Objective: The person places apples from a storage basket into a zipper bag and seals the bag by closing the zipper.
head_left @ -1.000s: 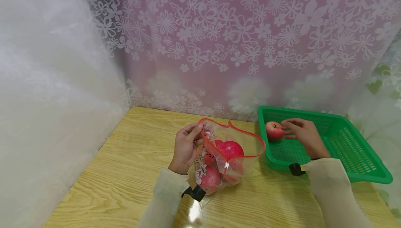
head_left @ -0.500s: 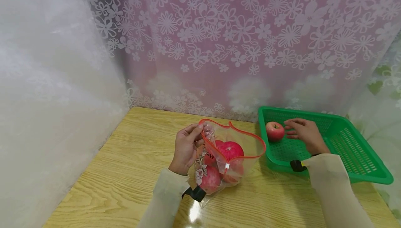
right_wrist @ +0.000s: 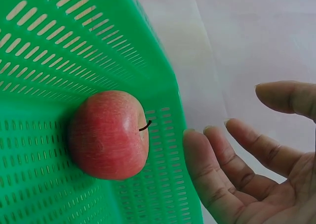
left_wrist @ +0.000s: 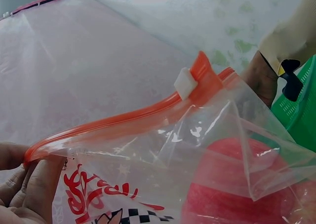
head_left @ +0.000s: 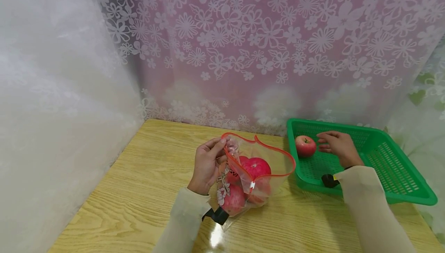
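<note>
My left hand [head_left: 207,166] pinches the orange-red zip rim of a clear zip bag [head_left: 274,164] between thumb and fingers. The bag stands on the table with its mouth spread, and several red apples [head_left: 233,199] show inside. A white slider [left_wrist: 185,84] sits on the zip in the left wrist view. My right hand [head_left: 338,148] hovers over the green basket [head_left: 410,156], fingers apart and holding nothing. Just left of its fingertips, a single red apple [right_wrist: 111,135] with a dark stem lies in the basket's corner. A small gap separates hand and apple.
The wood-grain table [head_left: 139,191] extends left and in front of the bag. A pink floral curtain [head_left: 243,52] hangs behind it, and a pale sheet [head_left: 62,110] covers the left side. The basket's raised walls surround the lone apple.
My right hand has drawn back slightly to the right from the apple in the basket, widening the gap. The left hand and the bag have hardly moved.
</note>
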Motion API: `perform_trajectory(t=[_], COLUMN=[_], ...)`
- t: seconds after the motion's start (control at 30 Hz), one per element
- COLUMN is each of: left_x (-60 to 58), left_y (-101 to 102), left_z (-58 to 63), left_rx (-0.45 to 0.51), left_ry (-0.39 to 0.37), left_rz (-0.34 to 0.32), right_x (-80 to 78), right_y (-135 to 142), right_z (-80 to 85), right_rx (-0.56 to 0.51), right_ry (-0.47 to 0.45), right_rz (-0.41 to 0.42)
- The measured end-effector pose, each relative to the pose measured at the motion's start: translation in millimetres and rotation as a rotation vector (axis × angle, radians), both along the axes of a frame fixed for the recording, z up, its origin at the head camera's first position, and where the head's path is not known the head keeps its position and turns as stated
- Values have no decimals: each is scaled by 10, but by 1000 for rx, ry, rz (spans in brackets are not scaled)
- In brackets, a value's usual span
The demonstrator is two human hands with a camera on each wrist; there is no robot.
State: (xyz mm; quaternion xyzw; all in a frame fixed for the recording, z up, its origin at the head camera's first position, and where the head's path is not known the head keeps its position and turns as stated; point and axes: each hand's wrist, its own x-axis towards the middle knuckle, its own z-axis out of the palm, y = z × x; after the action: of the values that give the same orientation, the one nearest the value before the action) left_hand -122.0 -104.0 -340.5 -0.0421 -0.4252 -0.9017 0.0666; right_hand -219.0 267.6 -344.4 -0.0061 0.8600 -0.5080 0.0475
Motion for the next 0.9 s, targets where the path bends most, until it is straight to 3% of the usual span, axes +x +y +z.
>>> perform_trajectory(t=[0.9], left_x=[-6], left_y=[-17], left_z=[-9], left_rx=[8], left_ry=[12], left_rz=[-6], right_x=[-271], right_y=[155], right_z=[-200], right_rx=[-133], right_ry=[-175], right_rz=[-72])
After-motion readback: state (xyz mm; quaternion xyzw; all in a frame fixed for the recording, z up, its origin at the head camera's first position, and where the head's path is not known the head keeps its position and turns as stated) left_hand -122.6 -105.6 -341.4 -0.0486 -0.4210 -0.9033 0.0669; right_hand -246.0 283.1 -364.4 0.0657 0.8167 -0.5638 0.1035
